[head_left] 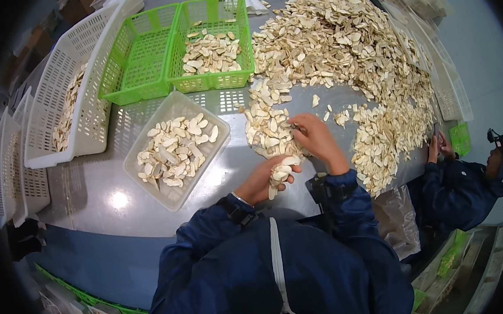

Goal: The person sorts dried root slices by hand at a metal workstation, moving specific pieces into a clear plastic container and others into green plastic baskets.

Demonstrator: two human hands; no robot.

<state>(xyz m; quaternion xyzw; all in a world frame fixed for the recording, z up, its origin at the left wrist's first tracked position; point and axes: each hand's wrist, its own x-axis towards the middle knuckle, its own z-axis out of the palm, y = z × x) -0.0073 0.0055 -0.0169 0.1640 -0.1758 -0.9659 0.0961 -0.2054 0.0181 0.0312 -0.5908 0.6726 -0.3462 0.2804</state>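
Note:
My left hand (259, 181) is closed around a small bunch of pale dried slices (282, 172), which stick out past the thumb and fingers. Just beyond it, my right hand (315, 138) bends over a small heap of the same slices (262, 118), thumb and forefinger drawn together at the heap's right side. Whatever lies between those fingertips is too small to make out. To the left of both hands, a translucent plastic tub (222, 137) holds more cream-coloured slices with brownish edges.
A large mound of slices (342, 40) covers the metal table's (109, 205) far right. Two green baskets (139, 54) stand at the back, the right one partly filled. A white perforated crate (97, 80) sits far left. At right, another person (458, 192) works at the table.

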